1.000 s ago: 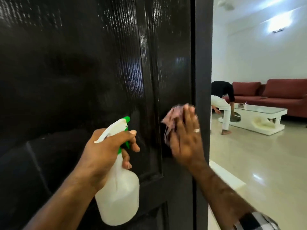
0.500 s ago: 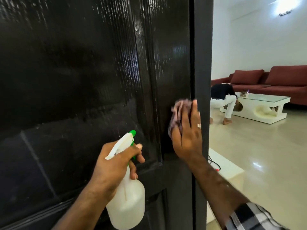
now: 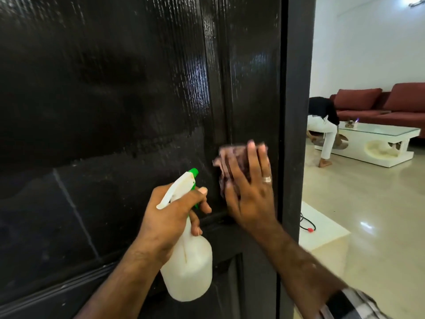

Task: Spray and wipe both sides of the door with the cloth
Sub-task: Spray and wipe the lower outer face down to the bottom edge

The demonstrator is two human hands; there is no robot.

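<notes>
Door [image 3: 115, 100]: dark, glossy, upright, long axis vertical, directly ahead of both hands; wet sheen above, duller panel lower left.
Cloth [image 3: 230, 162]: pink, flat on the door near its right edge.
Right hand [image 3: 250, 192]: fingers straight, pressing the cloth; nearer the door.
Left hand [image 3: 170, 217]: curled round the spray bottle [image 3: 188, 268], just left of the cloth, held off the door.
</notes>
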